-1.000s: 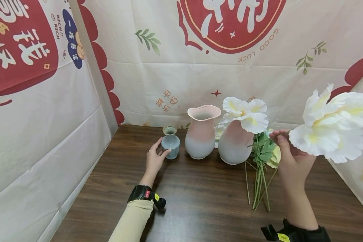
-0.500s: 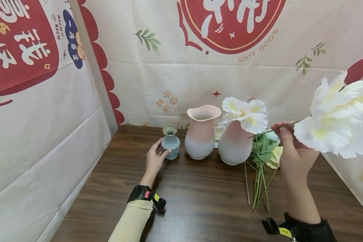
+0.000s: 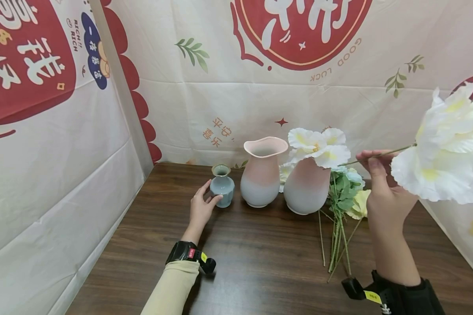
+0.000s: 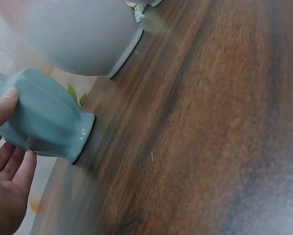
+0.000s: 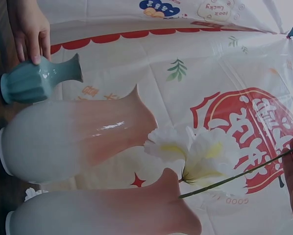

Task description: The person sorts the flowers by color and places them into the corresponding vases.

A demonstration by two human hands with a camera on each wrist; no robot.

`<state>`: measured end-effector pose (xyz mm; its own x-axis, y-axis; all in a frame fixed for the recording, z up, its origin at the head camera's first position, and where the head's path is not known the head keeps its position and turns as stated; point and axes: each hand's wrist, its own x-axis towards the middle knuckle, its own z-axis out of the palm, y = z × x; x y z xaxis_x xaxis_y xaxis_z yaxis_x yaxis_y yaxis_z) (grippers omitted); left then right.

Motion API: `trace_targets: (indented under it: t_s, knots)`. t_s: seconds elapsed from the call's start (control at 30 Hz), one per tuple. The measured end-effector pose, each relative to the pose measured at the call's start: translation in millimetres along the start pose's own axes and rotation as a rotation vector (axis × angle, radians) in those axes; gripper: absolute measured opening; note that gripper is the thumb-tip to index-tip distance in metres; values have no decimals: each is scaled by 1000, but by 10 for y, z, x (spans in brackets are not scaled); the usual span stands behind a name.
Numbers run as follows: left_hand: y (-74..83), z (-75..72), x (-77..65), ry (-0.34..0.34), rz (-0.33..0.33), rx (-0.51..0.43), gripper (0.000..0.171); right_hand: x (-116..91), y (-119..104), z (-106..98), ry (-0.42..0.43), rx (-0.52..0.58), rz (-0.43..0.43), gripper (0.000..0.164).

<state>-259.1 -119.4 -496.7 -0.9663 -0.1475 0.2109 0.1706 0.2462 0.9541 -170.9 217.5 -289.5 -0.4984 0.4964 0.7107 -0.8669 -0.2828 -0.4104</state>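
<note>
On the left of the table, my left hand holds the small blue-green vase by its body, thumb on one side and fingers on the other. The vase stands upright; in the left wrist view its base sits on the wood. My right hand, raised at the right, pinches the thin green stem of a large white flower. Its blossom is at the right edge of the head view. The stem points left, its lower end overlapping the rim of the right pink-and-grey vase in the right wrist view.
Two pink-and-grey vases stand mid-table, a left one and a right one. A white flower shows at the right one's mouth. Several stems with leaves and a pale yellow bloom lie beside it. A printed cloth hangs behind.
My right hand has moved up and slightly right with the white flower, its blossom shifting the same way and more stem showing. My left hand and the small vase have stayed put.
</note>
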Motion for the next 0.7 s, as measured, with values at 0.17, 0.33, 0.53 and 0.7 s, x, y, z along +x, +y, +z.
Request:
trace_targets:
  t_s: [0.17,0.33,0.53,0.7]
  knots:
    - [9,3,0,2,-4,3,68,28,5,13,4,-46,-5,15]
    - [21,-3,-1,3,-2,-4,67,59,30,34,-8,-51,-4,14]
    - [16,-1,3,1,-3,-1,67,78,55,53,-5,-44,-4,17]
    - [8,0,7,4,6,-2,67,88,81,68,-12,-51,2,18]
